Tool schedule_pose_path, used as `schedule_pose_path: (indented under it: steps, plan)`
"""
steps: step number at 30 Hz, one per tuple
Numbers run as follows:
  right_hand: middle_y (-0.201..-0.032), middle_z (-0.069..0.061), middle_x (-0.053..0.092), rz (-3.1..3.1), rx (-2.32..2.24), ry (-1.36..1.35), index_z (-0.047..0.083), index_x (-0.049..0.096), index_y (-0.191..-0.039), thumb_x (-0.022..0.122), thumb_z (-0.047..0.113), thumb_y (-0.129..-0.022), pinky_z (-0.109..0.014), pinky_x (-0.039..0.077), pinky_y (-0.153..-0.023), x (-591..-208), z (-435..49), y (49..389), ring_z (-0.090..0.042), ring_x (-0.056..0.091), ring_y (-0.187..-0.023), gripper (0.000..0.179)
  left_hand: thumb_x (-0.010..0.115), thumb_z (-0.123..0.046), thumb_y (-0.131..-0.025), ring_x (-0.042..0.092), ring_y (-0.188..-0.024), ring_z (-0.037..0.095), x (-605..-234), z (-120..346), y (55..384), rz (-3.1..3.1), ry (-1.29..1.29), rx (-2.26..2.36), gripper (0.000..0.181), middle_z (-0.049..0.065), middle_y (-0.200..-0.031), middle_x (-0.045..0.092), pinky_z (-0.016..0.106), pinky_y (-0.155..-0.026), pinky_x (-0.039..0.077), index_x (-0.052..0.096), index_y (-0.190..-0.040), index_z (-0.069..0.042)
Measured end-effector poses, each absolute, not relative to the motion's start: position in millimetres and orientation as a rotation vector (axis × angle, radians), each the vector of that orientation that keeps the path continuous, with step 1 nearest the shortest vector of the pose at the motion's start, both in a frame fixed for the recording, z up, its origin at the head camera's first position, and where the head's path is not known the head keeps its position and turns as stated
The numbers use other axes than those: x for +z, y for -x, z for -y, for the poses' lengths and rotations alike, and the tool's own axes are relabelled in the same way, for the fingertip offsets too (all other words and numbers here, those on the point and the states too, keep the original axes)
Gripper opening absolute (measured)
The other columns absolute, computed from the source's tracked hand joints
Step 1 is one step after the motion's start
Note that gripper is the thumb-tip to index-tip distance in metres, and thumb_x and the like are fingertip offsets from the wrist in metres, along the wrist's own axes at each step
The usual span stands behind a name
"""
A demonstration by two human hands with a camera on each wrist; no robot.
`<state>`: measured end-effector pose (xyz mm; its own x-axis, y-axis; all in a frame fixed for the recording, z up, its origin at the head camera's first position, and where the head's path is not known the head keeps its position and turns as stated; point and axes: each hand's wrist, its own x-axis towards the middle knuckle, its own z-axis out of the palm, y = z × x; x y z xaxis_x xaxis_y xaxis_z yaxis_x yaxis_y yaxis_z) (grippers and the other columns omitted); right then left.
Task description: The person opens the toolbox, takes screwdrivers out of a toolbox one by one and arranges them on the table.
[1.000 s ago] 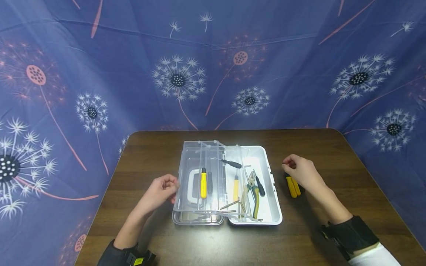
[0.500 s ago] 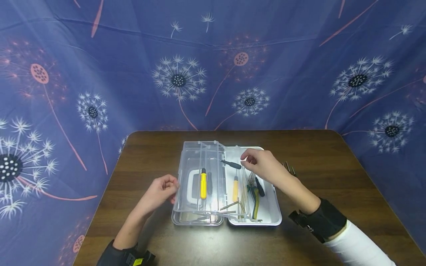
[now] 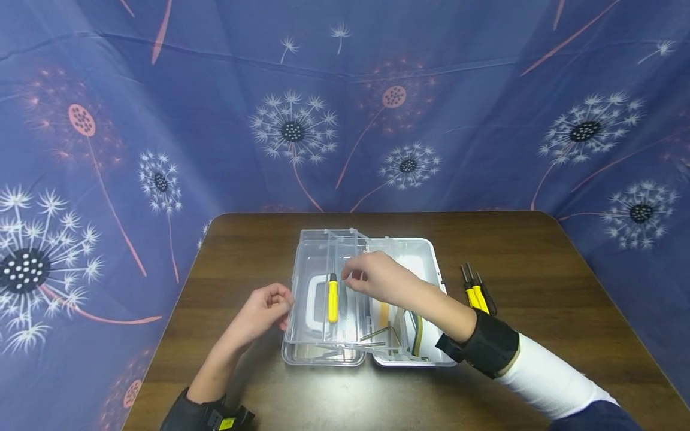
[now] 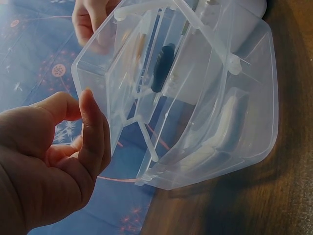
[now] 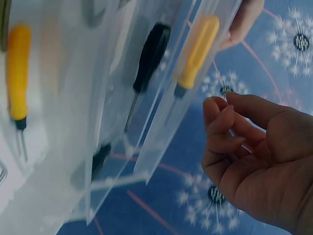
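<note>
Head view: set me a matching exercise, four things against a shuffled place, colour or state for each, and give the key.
1. Upper tray
2. Three loose screwdrivers
3. Tabletop
4. Backdrop

A. Brown, wood-grained
B. Blue with a dandelion print
C. Clear plastic
D. Right of the toolbox

Pairs: 1-C, 2-D, 3-A, 4-B

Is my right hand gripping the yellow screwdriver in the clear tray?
No, the right wrist view shows the right hand apart from the yellow screwdriver.
</note>
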<state>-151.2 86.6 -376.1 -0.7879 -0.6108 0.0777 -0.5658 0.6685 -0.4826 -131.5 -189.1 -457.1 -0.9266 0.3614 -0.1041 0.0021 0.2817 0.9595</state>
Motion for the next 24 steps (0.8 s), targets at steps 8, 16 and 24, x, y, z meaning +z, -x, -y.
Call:
schedule_pose_path:
  steps: [8, 16, 24]
  plan:
    - [-0.09, -0.004, 0.075, -2.699, -0.666, 1.133, 0.006, 0.075, -0.095, 0.067, 0.011, -0.086, -0.028, 0.056, -0.068, -389.0, -64.9, 149.3, -0.013, 0.063, -0.075, 0.013, 0.053, 0.002, -0.086, 0.058, -0.053, 0.012, -460.9, 187.2, 131.2, -2.219, -0.337, 1.711, 0.015, 0.003, -0.068, 0.059, 0.032, -0.052, 0.059, 0.055, -0.097, 0.012]
    - [-0.075, -0.001, 0.071, -2.709, -0.587, 1.244, 0.008, 0.072, -0.084, 0.066, 0.011, -0.086, -0.022, 0.052, -0.058, -389.5, -59.1, 150.3, -0.009, 0.055, -0.061, 0.007, 0.052, 0.003, -0.086, 0.058, -0.053, 0.013, -456.8, 187.8, 131.4, -2.232, -0.327, 1.7, 0.014, 0.004, -0.067, 0.058, 0.044, -0.054, 0.059, 0.056, -0.097, 0.011]
    - [-0.064, 0.006, 0.063, -2.692, -0.562, 1.185, 0.012, 0.068, -0.076, 0.064, 0.014, -0.089, -0.018, 0.045, -0.051, -390.6, -54.4, 149.9, -0.005, 0.05, -0.055, 0.014, 0.05, 0.004, -0.085, 0.057, -0.052, 0.012, -456.1, 189.5, 131.5, -2.232, -0.334, 1.693, 0.014, 0.005, -0.066, 0.057, 0.044, -0.054, 0.059, 0.056, -0.096, 0.01]
